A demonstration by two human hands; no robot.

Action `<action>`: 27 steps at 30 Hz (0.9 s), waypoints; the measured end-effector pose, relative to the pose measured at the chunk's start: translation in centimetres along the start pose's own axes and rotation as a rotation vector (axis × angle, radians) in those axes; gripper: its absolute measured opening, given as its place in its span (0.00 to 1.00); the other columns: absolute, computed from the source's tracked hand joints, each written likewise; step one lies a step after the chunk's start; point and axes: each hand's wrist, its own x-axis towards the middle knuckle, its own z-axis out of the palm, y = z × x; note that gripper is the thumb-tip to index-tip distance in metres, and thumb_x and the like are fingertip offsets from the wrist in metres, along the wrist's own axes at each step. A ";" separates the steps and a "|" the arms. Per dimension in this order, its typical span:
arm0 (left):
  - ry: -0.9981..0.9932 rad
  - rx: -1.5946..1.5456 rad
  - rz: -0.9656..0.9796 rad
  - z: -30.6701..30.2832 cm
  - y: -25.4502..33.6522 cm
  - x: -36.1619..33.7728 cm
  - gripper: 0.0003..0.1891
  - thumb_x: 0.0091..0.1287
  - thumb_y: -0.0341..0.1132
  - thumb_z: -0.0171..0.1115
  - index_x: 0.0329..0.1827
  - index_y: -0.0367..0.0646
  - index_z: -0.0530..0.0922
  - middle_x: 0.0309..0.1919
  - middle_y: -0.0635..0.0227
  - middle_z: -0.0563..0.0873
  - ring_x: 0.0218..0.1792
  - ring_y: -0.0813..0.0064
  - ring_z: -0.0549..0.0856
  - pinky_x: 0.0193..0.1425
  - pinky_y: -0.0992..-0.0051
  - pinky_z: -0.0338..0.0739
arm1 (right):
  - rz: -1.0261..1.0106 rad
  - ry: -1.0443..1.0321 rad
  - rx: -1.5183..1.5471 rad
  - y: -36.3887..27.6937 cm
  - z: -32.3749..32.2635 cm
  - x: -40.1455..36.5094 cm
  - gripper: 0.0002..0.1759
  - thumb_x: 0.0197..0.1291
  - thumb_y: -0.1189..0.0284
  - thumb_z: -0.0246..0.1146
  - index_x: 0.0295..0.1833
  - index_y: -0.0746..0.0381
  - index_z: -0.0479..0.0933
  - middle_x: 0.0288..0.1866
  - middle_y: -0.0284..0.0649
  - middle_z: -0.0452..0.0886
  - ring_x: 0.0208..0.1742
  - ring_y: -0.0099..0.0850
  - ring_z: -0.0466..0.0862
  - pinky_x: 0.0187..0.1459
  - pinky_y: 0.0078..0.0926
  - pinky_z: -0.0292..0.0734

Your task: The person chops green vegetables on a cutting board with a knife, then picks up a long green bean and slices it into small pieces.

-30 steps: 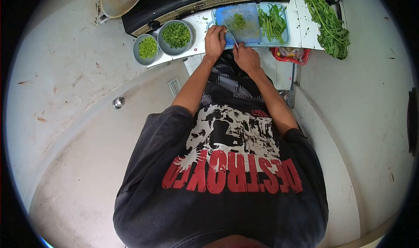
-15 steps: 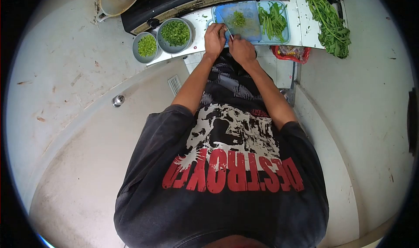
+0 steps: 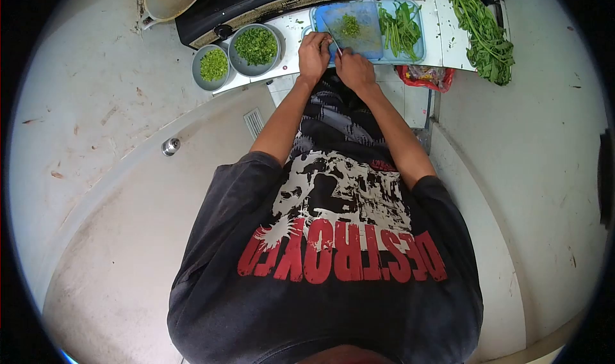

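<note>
A knife (image 3: pixel 334 41) is in my right hand (image 3: pixel 355 69), which is closed round its handle; the thin blade points up and left over a blue cutting board (image 3: pixel 370 42). My left hand (image 3: pixel 314 53) is at the board's left edge, fingers curled together beside the blade. Whatever those fingers pinch is too small to make out. A small heap of chopped greens (image 3: pixel 349 25) lies on the board beyond the blade. To its right, uncut leafy stalks (image 3: pixel 401 32) rest in a light blue tray (image 3: pixel 418 54) under the board.
Left of my hands stand a bowl of dark chopped leaves (image 3: pixel 255 46) and a smaller bowl of light chopped stems (image 3: pixel 213 65). A black stove (image 3: pixel 295 2) runs behind, with a pan (image 3: pixel 168 2) far left. A large bunch of greens (image 3: pixel 483 37) and a red bag (image 3: pixel 425 78) are at right.
Both hands and the knife hold nearly the same place, with only a slight shift. The whole view has moved a little.
</note>
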 end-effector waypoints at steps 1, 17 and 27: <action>-0.002 0.005 0.004 0.0 0.0 0.0 0.06 0.62 0.22 0.63 0.39 0.40 0.85 0.36 0.58 0.86 0.41 0.53 0.83 0.48 0.61 0.78 | 0.007 -0.011 -0.002 0.0 0.0 0.0 0.20 0.71 0.58 0.58 0.40 0.68 0.78 0.29 0.58 0.86 0.34 0.57 0.88 0.40 0.53 0.85; -0.013 0.024 -0.027 -0.2 0.2 0.3 0.05 0.63 0.26 0.67 0.41 0.37 0.85 0.37 0.56 0.88 0.40 0.55 0.87 0.48 0.63 0.80 | 0.051 -0.068 -0.011 0.7 -1.0 -3.3 0.20 0.71 0.58 0.57 0.40 0.67 0.78 0.30 0.58 0.86 0.34 0.55 0.88 0.40 0.54 0.84; -0.009 -0.015 -0.060 0.0 -0.1 0.0 0.05 0.62 0.23 0.65 0.39 0.38 0.84 0.36 0.55 0.85 0.41 0.51 0.84 0.48 0.60 0.78 | 0.036 -0.057 0.032 -0.5 -1.0 -1.0 0.22 0.72 0.57 0.55 0.43 0.68 0.78 0.30 0.61 0.85 0.35 0.59 0.87 0.41 0.56 0.83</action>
